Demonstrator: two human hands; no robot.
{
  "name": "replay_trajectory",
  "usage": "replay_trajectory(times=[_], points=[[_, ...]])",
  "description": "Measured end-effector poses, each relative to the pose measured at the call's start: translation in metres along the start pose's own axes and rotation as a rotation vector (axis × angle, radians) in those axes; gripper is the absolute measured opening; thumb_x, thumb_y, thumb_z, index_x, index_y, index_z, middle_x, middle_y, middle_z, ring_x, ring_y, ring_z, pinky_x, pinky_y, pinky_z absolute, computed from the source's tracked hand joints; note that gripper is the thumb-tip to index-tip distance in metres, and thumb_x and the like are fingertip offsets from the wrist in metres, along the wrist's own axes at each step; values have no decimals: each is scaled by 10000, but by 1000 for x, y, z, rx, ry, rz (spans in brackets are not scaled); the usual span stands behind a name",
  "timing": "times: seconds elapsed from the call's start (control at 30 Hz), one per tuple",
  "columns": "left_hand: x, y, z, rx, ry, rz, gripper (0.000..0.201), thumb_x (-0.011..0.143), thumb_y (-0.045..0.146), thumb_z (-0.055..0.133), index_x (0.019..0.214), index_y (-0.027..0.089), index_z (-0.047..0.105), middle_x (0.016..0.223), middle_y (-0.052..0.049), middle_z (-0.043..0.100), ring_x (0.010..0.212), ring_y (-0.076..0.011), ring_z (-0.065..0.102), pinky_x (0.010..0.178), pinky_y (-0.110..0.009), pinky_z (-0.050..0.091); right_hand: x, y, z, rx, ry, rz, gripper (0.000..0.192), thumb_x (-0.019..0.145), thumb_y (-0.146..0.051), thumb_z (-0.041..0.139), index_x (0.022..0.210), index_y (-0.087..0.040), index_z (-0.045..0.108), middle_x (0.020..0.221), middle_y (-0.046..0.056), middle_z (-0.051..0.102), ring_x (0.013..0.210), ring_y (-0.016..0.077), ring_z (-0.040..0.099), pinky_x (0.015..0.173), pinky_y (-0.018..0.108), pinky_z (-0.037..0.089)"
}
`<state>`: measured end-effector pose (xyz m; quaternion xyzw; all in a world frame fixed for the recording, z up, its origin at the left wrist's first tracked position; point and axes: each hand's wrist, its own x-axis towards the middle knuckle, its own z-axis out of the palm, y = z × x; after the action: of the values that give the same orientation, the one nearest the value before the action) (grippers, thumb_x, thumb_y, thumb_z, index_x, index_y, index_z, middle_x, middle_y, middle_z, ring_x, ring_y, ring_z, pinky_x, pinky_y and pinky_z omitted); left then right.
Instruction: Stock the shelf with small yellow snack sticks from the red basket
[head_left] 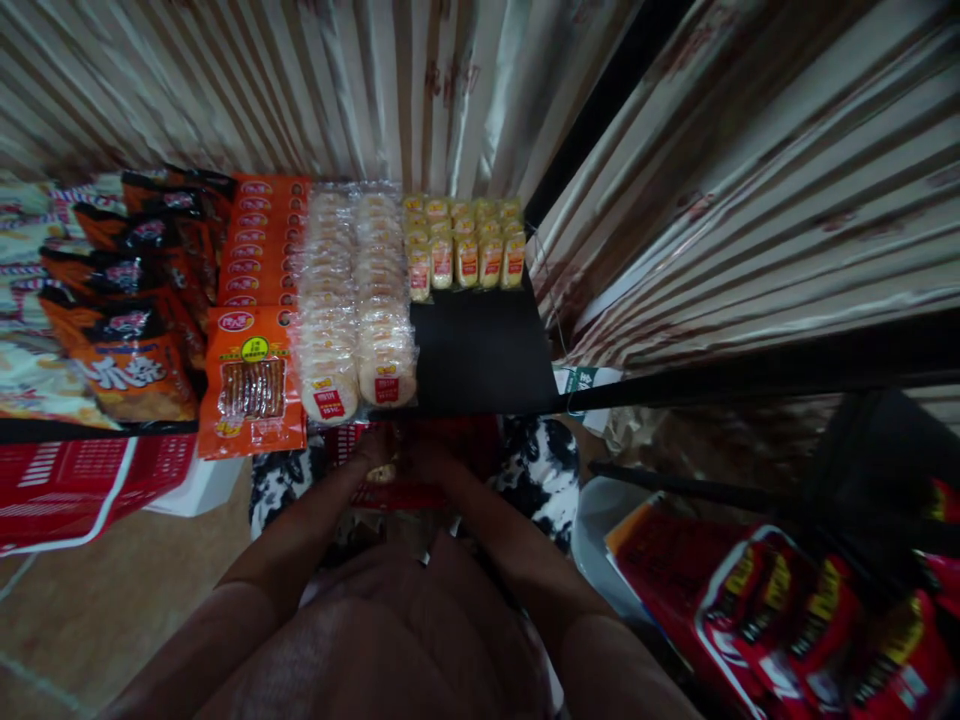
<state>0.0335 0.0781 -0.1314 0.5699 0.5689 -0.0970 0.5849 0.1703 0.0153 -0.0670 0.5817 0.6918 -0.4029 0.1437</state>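
Both forearms run down from the camera and meet just below the shelf edge, where my left hand (373, 452) and right hand (429, 458) sit close together over a red box (420, 470). Something small and pale, likely a snack pack (382, 472), lies at the left fingertips, but it is dim and I cannot tell whether either hand is closed on it or only touching. I judge I am at the picking-up stage, drawing stock out of that box; the next move calls for a lift up and forward onto the bare black part of the shelf (480, 350). Behind that gap stand small yellow packs (465, 250). To their left lie two rows of round rice crackers (356, 300), then orange packets (253, 300), then dark chip bags (127, 300). Red bags (810, 610) fill a container low on the right.
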Motion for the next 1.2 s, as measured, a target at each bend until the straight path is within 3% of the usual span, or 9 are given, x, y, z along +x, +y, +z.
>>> replay_trajectory(times=[0.1, 0.17, 0.27, 0.43, 0.63, 0.8, 0.97, 1.2], points=[[-5, 1, 1, 141, 54, 12, 187, 560, 18, 633, 482, 144, 520, 870, -193, 637, 1116, -370, 489, 982, -436, 323, -8, -5, 1, 7, 51, 15, 307, 842, -267, 447, 1037, -157, 658, 1021, 141, 677, 897, 251, 639, 745, 300, 466], [-9, 1, 1, 194, 78, 35, 140, 578, 17, 613, 515, 132, 564, 883, -195, 641, 1093, -351, 513, 981, -416, 333, -11, -9, 3, 16, 97, 30, 319, 850, -273, 433, 1048, -151, 652, 1031, 149, 671, 911, 259, 634, 759, 313, 461], [-19, 1, 4, 224, 129, 111, 150, 654, 64, 581, 755, 134, 668, 1050, -163, 622, 1113, -289, 508, 995, -357, 335, -14, -12, 9, 56, 167, 46, 344, 872, -269, 390, 1058, -129, 643, 1043, 158, 664, 922, 259, 627, 782, 322, 453], [-38, -2, 15, 198, 152, 340, 347, 736, 135, 544, 1059, 215, 643, 1179, -65, 595, 1096, -212, 523, 985, -285, 357, -14, -9, 15, 139, 230, 41, 310, 854, -217, 434, 1066, -121, 637, 1089, 135, 653, 978, 222, 602, 857, 288, 416], [-51, 0, 12, 274, 184, 269, 385, 772, 153, 517, 1148, 160, 598, 1157, -92, 610, 1059, -204, 548, 923, -268, 394, -15, -3, 18, 261, 335, 68, 307, 875, -190, 396, 1043, -132, 647, 1061, 118, 665, 956, 192, 612, 818, 245, 419], [-54, 0, 11, 72, 172, 258, 373, 792, 175, 492, 1149, 158, 597, 1090, -91, 652, 980, -195, 588, 843, -257, 426, -22, -5, 21, 350, 421, 96, 293, 853, -144, 409, 1033, -123, 640, 1048, 123, 666, 938, 193, 618, 801, 241, 422], [-60, 4, 13, -194, 144, 196, 323, 759, 274, 560, 1054, 169, 641, 892, -62, 694, 853, -193, 601, 734, -250, 442, -28, -7, 23, 505, 537, 150, 222, 808, -135, 479, 960, -135, 641, 975, 107, 680, 879, 197, 616, 765, 255, 430], [-71, 19, 14, -380, 87, 144, 222, 748, 294, 576, 919, 163, 626, 665, 5, 622, 573, -110, 523, 530, -195, 388, -31, -5, 25, 661, 644, 128, 130, 752, -89, 525, 824, -158, 609, 875, 63, 670, 805, 163, 595, 740, 251, 432]])
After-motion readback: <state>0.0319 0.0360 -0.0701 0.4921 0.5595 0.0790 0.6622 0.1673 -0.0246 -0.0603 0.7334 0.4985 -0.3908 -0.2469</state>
